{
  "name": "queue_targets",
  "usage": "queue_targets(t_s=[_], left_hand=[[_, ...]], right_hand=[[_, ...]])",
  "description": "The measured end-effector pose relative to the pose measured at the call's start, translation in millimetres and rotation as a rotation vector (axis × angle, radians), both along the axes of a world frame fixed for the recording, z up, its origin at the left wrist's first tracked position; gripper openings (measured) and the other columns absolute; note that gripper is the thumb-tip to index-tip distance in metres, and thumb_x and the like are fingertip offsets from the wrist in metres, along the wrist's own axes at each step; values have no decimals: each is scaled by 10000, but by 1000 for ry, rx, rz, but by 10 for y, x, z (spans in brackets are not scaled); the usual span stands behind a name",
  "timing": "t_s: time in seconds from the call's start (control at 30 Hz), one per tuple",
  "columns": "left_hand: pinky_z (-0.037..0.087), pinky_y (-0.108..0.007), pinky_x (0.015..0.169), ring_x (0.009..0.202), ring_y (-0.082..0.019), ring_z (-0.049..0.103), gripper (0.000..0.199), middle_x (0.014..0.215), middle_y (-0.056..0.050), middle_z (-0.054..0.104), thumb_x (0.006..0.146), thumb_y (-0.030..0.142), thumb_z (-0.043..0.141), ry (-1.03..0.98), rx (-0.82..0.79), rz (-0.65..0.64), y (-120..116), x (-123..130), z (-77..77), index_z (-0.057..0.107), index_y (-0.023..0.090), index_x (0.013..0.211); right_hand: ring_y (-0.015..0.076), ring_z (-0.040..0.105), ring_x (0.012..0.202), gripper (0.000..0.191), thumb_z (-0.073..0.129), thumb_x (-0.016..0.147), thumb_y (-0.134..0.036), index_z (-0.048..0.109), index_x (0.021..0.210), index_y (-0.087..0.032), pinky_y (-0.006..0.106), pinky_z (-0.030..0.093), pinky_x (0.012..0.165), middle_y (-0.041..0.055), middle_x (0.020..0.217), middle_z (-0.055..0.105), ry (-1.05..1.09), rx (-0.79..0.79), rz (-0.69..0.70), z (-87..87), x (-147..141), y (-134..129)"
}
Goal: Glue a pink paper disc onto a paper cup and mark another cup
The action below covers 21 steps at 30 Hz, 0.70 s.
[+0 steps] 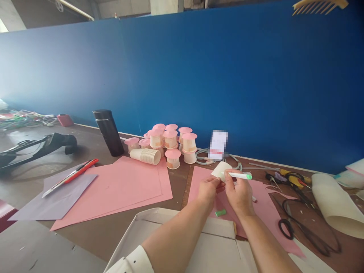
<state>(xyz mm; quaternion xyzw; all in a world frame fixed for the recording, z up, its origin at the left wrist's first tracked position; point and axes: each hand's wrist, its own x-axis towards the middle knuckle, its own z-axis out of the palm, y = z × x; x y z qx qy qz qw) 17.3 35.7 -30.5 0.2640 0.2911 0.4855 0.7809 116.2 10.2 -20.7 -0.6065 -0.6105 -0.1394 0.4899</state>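
Observation:
My left hand is closed around a white paper cup, held tilted above the pink paper. In my right hand is a white marker pen with a green end, its tip against or very near the cup's side. Below the hands, a small green pen cap lies on the pink sheet. To the left, finished-looking paper cups with round pink paper tops stand grouped and partly stacked. A nested stack of plain paper cups lies on its side before them.
A black flask stands against the blue partition. A red utility knife rests on purple paper. Scissors, a cable, tools and a rolled cream sheet lie right. An open cardboard box is nearest me.

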Motion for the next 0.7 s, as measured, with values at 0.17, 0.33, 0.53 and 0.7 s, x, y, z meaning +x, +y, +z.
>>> queue_targets(t_s=[0.17,0.33,0.53,0.7], left_hand=[[475,-284,721,603,-128,562,142,617,-41,584,649,211,723,4,-59,51,-11,-10,58,617,119,629],[479,-294,732,611,-135,576,128,612,-37,588,657,198,707,5,-40,25,-17,-23,53,603,127,632],[478,-284,722,616,-132,578,110,612,-38,588,656,188,695,-6,-31,37,-16,-22,31,608,121,648],[482,-302,751,618,-137,579,158,620,-41,592,646,227,726,4,-12,24,-26,-28,36,607,123,636]], right_hand=[[226,612,771,229,460,909,-360,597,899,-177,349,463,718,92,821,664,-13,16,-42,-23,14,-12],[220,613,772,217,472,902,-357,600,911,-181,334,462,704,89,839,669,6,3,-6,-6,7,-19],[222,604,777,232,456,906,-364,594,889,-178,343,455,710,98,847,668,1,22,-25,14,-11,-17],[217,600,728,262,447,907,-389,598,874,-178,341,456,686,95,804,666,13,13,-20,19,-13,-18]])
